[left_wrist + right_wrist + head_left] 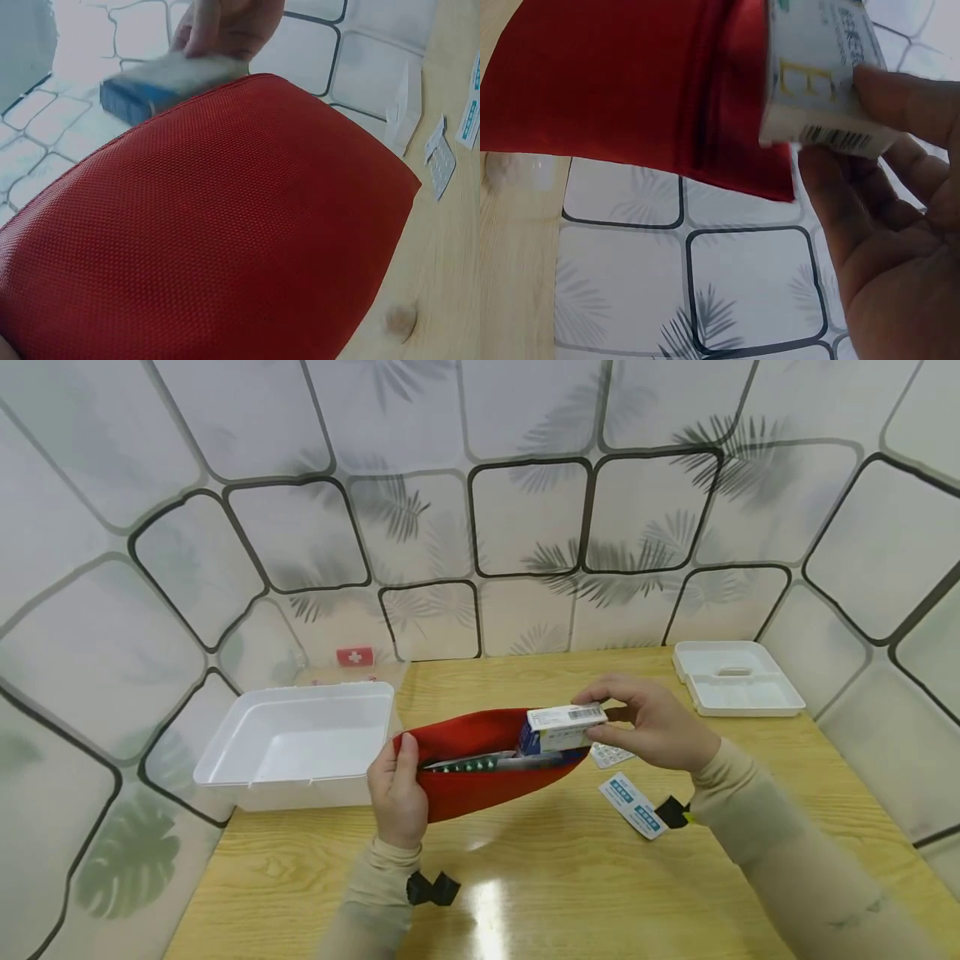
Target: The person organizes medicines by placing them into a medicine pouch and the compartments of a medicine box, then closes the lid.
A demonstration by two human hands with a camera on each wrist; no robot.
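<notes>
Sitting at the wooden table [570, 877], I work with the patterned panel walls close around me. Biggest of what lies on it is the open white plastic box [296, 743] to my left, with its lid [738, 681] well apart at the far right corner. Between them, raised above the table in front of me, is the red fabric pouch [480, 760]. My left hand [397, 789] pinches its left end, fingers curled over the edge, keeping the mouth wide. Inside the opening I can see a blister strip [468, 765] lying lengthwise.

My right hand [652, 722] grips a small medicine carton [562, 728], thumb and fingers clamped on its long sides. One end of the carton is already at the right end of the pouch mouth, tilted slightly; the other end sticks out toward my palm. I judge this as the middle of loading the pouch: the carton is entering but not yet seated.

Next, I think, it needs a push leftward along the pouch, with the rim kept taut so the fabric does not fold under the carton's corner, and a release only once it is inside.

Smaller things wait on the table just past the pouch: a loose pill blister [611, 754] near my right wrist, and a flat blue-and-white sachet [633, 806] a little nearer to me.
</notes>
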